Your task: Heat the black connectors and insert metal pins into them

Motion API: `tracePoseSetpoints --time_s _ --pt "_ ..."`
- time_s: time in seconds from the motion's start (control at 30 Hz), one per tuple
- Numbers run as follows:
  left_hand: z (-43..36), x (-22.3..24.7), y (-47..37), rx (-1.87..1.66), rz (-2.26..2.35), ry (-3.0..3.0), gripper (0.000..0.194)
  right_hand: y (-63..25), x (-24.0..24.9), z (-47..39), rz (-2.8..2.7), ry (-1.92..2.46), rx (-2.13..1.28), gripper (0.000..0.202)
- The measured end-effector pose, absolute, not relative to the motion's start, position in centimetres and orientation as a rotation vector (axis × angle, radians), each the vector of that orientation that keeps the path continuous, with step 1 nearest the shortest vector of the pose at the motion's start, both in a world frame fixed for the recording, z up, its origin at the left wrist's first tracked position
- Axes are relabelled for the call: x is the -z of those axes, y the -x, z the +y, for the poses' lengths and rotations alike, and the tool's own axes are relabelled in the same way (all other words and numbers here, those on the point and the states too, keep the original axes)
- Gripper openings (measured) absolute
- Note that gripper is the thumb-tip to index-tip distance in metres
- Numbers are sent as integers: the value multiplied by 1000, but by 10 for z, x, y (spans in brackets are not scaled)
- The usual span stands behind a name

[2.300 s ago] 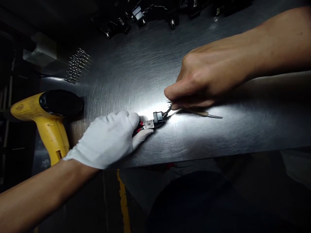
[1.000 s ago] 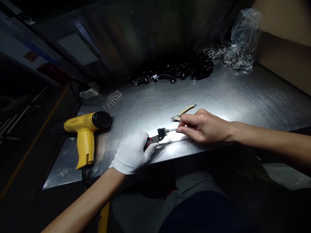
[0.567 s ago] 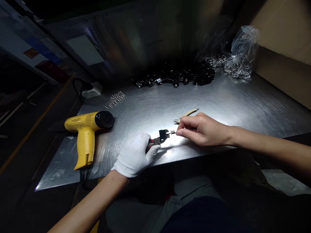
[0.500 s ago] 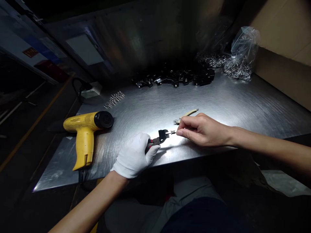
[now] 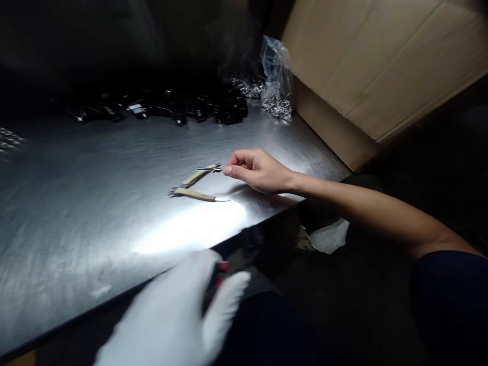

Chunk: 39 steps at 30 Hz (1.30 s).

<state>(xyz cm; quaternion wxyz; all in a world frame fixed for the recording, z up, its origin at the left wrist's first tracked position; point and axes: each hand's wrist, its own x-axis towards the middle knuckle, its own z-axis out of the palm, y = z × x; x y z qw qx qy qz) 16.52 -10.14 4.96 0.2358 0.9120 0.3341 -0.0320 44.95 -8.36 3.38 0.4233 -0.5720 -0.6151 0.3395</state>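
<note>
Above the steel table (image 5: 95, 178), toward its right-hand end, I find the right hand (image 5: 263, 172) with thumb and forefinger pinched together on one end of a slim metal pin (image 5: 208, 169), whose free end points left. In view, the pin crosses the upper handle of the cream-handled pliers (image 5: 196, 194); I cannot tell whether they touch. I note the risk: the pinch covers only the end, so a knock against that handle could twist the pin loose, and it could roll away. Well apart, the left hand (image 5: 171, 310), gloved and blurred, is clamped round a red-handled tool (image 5: 223, 268) that shows just past the near edge. I cannot tell what the tool's dark front end holds; anything gripped there could drop clear of the work surface should the squeeze slacken.
</note>
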Motion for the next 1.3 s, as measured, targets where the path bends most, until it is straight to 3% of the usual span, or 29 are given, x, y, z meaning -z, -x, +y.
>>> tracePoseSetpoints --time_s 0.17,0.27,0.33,0.47,0.6,0.73,0.93,1.03,1.13,1.3 --pt "-166 -31 -294 350 722 -1782 46 -479 -37 -109 -1475 1444 -817 28" --pt "-175 4 -365 570 608 -1044 24 -488 -38 -119 -1458 1458 -781 25" --pt "-176 29 -399 676 561 -866 8 -492 -37 -120 -1452 1473 -770 23" --pt "-182 59 -421 738 528 -697 33 -490 -34 -119 -1426 1491 -794 20" --pt "-191 61 -391 762 488 -621 59 -472 -37 -125 -1365 1503 -833 19" --pt "-179 37 -323 598 564 -766 65 -434 -35 -112 -1393 1493 -912 25" --pt "-144 -49 -173 312 863 -1173 47 -354 -36 -71 -1589 1548 -894 17" --pt "-124 -81 -114 115 1116 -1700 32 -328 -35 -58 -1665 1647 -854 19" --pt "-100 -92 -86 -6 1445 -2119 27 -311 -37 -56 -1710 1761 -814 24" --pt "-62 -79 -96 87 1747 -2515 28 -294 -43 -59 -1728 1885 -798 35"
